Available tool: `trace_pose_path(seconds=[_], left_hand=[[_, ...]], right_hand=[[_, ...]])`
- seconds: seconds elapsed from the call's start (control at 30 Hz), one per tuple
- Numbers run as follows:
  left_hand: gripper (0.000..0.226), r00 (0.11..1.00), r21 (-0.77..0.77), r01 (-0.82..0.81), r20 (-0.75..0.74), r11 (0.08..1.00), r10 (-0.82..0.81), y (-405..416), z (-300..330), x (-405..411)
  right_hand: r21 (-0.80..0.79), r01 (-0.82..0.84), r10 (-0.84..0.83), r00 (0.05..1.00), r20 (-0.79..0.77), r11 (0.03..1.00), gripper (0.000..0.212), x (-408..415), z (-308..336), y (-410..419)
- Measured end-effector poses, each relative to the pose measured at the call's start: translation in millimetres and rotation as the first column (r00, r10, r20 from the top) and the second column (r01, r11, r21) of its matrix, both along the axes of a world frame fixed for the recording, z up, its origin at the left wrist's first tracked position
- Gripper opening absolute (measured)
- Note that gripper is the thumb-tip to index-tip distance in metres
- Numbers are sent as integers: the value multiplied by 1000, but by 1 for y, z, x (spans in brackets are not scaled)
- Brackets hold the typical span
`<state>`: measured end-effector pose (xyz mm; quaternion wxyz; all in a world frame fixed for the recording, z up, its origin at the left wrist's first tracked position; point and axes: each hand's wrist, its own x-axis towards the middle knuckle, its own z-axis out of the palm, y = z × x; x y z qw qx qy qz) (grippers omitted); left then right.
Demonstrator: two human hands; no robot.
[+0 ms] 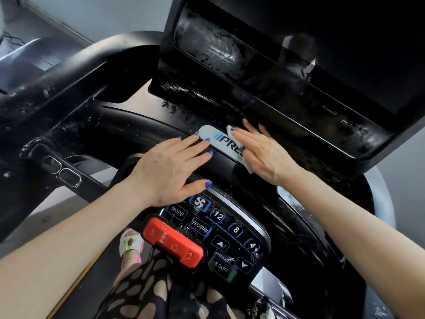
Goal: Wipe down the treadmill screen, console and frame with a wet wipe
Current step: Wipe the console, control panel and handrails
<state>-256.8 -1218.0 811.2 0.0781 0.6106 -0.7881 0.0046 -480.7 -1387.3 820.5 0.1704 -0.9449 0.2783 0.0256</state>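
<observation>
Two hands lie flat on the treadmill console, either side of its silver logo plate. Left hand, fingers straight and spread, rests just left of the plate, holding nothing. Right hand presses the wet wipe onto the plate's right end, below the streaked screen.

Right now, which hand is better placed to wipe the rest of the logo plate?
Right. The right hand already presses the wet wipe flat against the logo plate. The left hand rests open on the console beside it, holding nothing.
</observation>
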Motion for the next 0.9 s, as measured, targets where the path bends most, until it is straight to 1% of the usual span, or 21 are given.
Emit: trace_pose_path(seconds=[0.07,0.17,0.27,0.33,0.37,0.43,0.5,0.6,0.7,0.77,0.83,0.9], left_hand=[[76,1000,23,14,11,1000,-15,0,1,0],[80,999,39,26,25,999,-27,-1,4,7],[87,996,64,-84,5,994,84,2,4,26],[92,992,86,-128,14,988,127,4,2,33],[92,991,90,-131,16,987,130,4,1,34],[93,991,94,-131,11,987,130,4,0,33],[92,991,92,-133,-1,987,134,4,-1,33],[91,990,85,-137,-18,987,139,5,0,32],[91,989,85,-142,-33,986,146,5,0,31],[90,988,86,-144,-36,986,148,5,0,31],[91,988,90,-148,-34,985,151,5,0,32],[92,988,92,-146,-33,985,149,6,1,31]], right_hand=[[31,-7,7,1000,13,1000,66,-1,0,0],[110,-19,13,999,51,994,57,-29,0,5],[210,64,-95,986,139,976,52,-35,0,8],[224,76,-110,983,144,972,54,-24,0,16],[211,42,-73,987,142,977,55,-19,0,22],[143,-88,70,990,126,986,57,-14,-2,35],[74,-219,213,973,84,973,60,-24,0,38],[7,-351,351,936,6,936,59,-55,8,25],[-85,-496,489,868,-85,864,59,-64,12,16],[-112,-556,547,831,-106,823,60,-44,8,17],[-140,-583,574,812,-104,800,59,-21,5,21],[-173,-601,586,799,-136,780,57,-17,4,21]])
